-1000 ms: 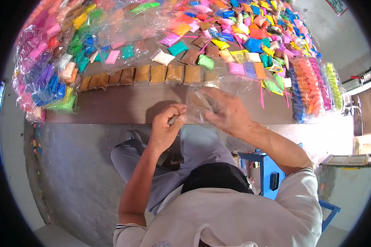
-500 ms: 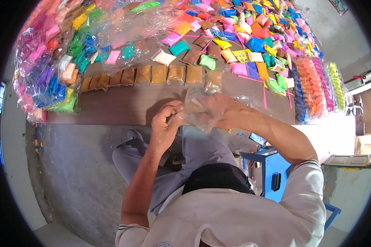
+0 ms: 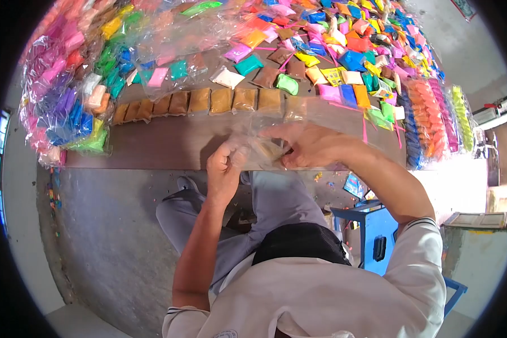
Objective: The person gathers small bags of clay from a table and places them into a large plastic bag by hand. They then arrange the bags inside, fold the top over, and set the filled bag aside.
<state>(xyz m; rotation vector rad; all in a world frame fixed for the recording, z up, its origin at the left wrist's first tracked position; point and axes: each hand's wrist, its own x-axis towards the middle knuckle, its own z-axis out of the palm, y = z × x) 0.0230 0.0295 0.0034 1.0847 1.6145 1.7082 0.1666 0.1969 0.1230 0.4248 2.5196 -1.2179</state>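
Observation:
A clear plastic bag (image 3: 262, 147) hangs between my two hands at the table's front edge, with something tan blurred inside it. My left hand (image 3: 226, 163) has its fingers closed on the bag's left side. On the right, my right hand (image 3: 310, 145) grips the bag between thumb and fingers, its forefinger stretched over the top. Just beyond the hands, a row of tan and brown packets (image 3: 221, 101) lies along the table (image 3: 158, 141). The rightmost packet (image 3: 296, 108) shows partly through clear film.
Heaps of coloured packets (image 3: 352, 59) cover the back. Bagged packets (image 3: 67, 112) are piled at the left, and twisted strips of orange packets (image 3: 425, 118) lie at the right. A blue stool (image 3: 377, 236) stands below the table at right.
My right hand has shifted slightly right and turned, its forefinger now stretched out. The bag has flattened and moved between the hands. The view has shifted a little.

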